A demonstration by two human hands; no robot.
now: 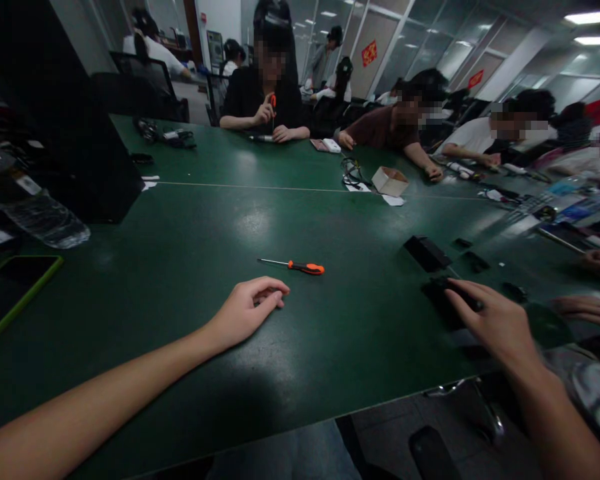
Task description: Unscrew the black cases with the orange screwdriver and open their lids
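Observation:
My left hand (253, 310) rests on the green table (180, 267). Its fingers are loosely curled in, the thumb is against them, and nothing shows in the grasp. Just beyond it lies an orange-and-black screwdriver (307, 268), its thin metal shaft pointing left; the hand does not touch it. Over on the right, my right hand (497, 323) closes its thumb and fingers around a dark, elongated black piece (460, 292), partly covered by the fingers. A black box-shaped part (427, 253) and small black pieces (475, 261) lie just beyond that hand.
A green-edged phone (17, 293), a plastic bottle (45, 217) and a tall black panel (75, 113) stand at left. Across the table are a small open box (390, 180), cables (353, 173) and several people. Another person's hand (587, 310) is close by my right arm.

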